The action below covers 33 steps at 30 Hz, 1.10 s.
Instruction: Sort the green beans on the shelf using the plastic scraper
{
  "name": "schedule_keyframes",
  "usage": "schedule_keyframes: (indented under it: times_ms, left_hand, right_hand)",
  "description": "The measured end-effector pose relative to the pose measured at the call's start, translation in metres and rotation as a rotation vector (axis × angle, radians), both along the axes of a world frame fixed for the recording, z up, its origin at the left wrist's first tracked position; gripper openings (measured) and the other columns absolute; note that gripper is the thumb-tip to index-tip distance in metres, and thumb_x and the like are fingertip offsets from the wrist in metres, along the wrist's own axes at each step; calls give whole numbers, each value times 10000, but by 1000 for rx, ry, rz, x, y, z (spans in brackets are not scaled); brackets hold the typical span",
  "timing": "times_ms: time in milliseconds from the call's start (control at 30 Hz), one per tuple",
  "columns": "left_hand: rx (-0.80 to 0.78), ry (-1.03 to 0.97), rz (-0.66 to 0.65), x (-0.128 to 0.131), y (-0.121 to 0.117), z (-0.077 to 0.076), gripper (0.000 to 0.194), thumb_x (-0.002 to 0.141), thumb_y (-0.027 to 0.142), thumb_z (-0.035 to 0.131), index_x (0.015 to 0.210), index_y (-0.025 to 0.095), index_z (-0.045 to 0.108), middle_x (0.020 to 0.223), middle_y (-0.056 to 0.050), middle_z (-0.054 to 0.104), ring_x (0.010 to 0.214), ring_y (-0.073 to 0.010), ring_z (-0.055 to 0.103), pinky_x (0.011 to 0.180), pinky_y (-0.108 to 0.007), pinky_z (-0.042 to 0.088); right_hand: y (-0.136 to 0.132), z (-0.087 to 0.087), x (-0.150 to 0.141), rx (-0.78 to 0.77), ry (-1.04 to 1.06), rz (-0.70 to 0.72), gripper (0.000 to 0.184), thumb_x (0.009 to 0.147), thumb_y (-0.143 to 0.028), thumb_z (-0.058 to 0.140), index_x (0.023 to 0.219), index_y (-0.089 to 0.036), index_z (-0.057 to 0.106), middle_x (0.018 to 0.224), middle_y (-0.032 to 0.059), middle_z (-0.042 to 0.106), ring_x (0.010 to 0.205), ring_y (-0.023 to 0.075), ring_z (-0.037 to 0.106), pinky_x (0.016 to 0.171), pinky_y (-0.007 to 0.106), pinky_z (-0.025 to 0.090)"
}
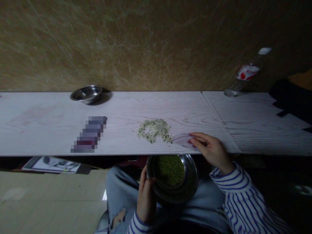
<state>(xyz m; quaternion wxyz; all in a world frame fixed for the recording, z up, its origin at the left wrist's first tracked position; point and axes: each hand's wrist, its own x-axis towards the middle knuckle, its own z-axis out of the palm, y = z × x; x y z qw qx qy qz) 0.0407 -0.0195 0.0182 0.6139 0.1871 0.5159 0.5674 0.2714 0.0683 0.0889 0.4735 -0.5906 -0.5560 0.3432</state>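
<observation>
Here we are at a pale wood-grain table (122, 105), 2 bare hands in play! The right hand (212, 150) pinches a clear plastic piece (184, 139) with curved markings between thumb and fingers, and its left end sits right by the loose mix (154, 130) of white grains and green bits on the tabletop. Down below, the left hand (146, 196) grips the side of a metal bowl (193, 185) over the lap, its fingers curled around the rim. Inside are green beans (170, 169)! The table edge runs between mix and bowl, hiding the bowl's far rim.

Now the surroundings: a 2nd metal dish (87, 95) sits back left near the marbled wall (146, 45), and in front of it lies a pixelated item (89, 135), details masked. Over on the right, past the table seam, there's a clear bottle (247, 73) with a red-and-white label and white cap, standing near the wall. Beside it, at the far right, a dark bundle (292, 97) takes up the corner. Under the tabletop at left, a printed sheet (52, 164) pokes out.
</observation>
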Motion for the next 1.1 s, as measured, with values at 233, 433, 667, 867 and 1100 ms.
schedule_keyframes:
  times_ms: [233, 433, 667, 867, 1100]
  left_hand:
    - [26, -17, -9, 0, -1, 2, 498, 771, 329, 637, 1263, 249, 625, 1385, -79, 632, 1395, -324, 451, 1171, -475, 303]
    - [-4, -20, 13, -1, -1, 3, 530, 751, 332, 637, 1271, 232, 613, 1357, -101, 645, 1354, -346, 497, 1133, -493, 356]
    - [21, -31, -1, -2, 0, 4, 522, 757, 328, 640, 1271, 238, 612, 1380, -93, 632, 1385, -345, 463, 1166, -505, 301]
    - [35, -21, -8, -3, -1, 1, 501, 780, 315, 628, 1276, 249, 620, 1418, -87, 610, 1417, -341, 427, 1183, -507, 279]
    - [54, 51, -13, -3, -2, 1, 477, 799, 328, 620, 1267, 240, 644, 1388, -90, 623, 1394, -347, 448, 1162, -499, 320]
  right_hand:
    - [1, 2, -3, 9, -21, 13, 365, 792, -437, 726, 1020, -155, 762, 917, 129, 796, 832, 265, 770, 786, 408, 631]
    - [3, 4, -5, 18, -37, 39, 339, 797, -417, 724, 1012, -158, 762, 914, 122, 798, 864, 261, 767, 851, 419, 617]
    - [6, 5, -6, 18, -35, 60, 311, 801, -385, 713, 1009, -159, 762, 919, 115, 801, 864, 253, 767, 805, 389, 622]
    - [4, 6, -6, 3, -25, 65, 303, 788, -405, 742, 985, -176, 764, 871, 100, 804, 830, 256, 774, 762, 373, 627]
    - [0, 4, -7, -6, -21, 62, 287, 795, -374, 722, 996, -172, 763, 887, 104, 804, 837, 257, 775, 802, 393, 625]
